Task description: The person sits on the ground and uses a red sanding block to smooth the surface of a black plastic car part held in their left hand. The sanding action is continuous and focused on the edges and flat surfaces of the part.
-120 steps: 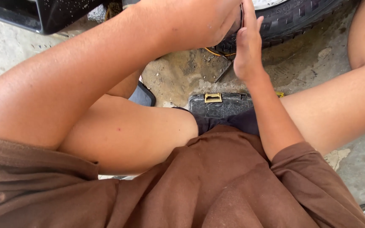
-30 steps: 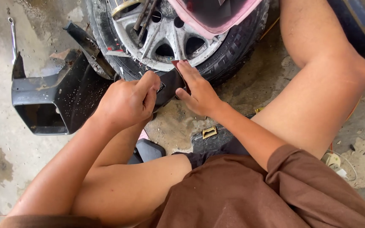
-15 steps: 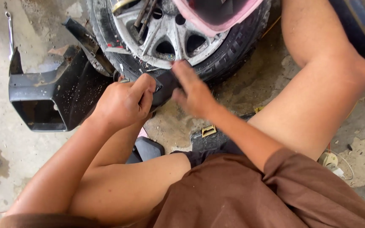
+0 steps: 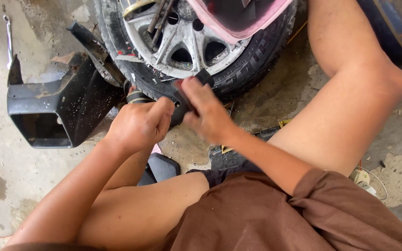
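Left hand [image 4: 140, 123] fisted, fingers curled; right hand [image 4: 205, 111] blurred, fingers extended; both forearms reaching forward.

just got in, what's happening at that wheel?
A person crouches over a tyre lying flat on the concrete, its silver alloy rim facing up. Both hands meet at the near sidewall: the left hand is fisted against the rubber, the right hand, motion-blurred, presses a small dark block there. A black plastic bumper piece lies to the left.
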